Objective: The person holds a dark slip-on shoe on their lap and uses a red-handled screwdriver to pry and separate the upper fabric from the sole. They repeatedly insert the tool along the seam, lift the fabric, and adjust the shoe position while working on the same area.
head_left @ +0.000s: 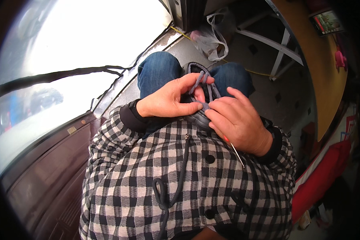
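A dark grey shoe [199, 119] with a black sole rests between my knees, its toe end toward my body. My left hand [168, 98] grips its upper edge with thumb and fingers. Thick grey yarn [196, 85] loops around the fingers of that hand. My right hand [240, 120] is closed at the same edge, its fingertips close to the left thumb. From under its palm sticks a slim crochet hook [238, 155], metal with a bit of orange. The hook's other end is hidden by the fingers.
My jeans-covered knees [160, 70] flank the shoe. Beyond them a clear plastic bag [216, 40] lies on the tiled floor near white metal legs [276, 48]. On the right, a wooden table [328, 80] holds a phone [327, 22]. A glass door [40, 72] is at left.
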`<state>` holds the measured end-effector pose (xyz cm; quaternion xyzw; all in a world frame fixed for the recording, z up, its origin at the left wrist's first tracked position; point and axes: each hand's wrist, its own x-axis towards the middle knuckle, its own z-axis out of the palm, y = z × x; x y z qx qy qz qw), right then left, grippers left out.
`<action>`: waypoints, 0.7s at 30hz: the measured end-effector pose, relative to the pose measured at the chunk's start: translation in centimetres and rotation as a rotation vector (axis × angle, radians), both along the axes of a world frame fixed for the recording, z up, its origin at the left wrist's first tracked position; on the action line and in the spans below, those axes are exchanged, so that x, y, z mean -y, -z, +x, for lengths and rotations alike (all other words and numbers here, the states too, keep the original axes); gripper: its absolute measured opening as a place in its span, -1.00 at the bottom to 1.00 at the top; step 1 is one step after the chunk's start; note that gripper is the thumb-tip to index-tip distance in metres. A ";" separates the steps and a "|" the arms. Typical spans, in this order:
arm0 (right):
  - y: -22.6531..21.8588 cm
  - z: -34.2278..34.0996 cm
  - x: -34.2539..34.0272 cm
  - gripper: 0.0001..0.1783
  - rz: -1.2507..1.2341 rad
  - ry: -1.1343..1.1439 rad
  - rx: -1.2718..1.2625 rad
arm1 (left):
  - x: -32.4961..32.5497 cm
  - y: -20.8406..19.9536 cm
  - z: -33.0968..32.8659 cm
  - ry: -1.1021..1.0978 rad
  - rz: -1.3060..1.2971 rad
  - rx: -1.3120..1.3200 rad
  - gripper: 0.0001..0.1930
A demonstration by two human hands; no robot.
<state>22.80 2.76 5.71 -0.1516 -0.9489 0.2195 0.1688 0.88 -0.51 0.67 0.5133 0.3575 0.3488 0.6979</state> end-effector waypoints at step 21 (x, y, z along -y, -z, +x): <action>4.5 3.5 -0.4 -0.79 0.512 0.000 -0.174 | -0.3 -0.6 3.2 -0.293 0.420 -0.480 -0.71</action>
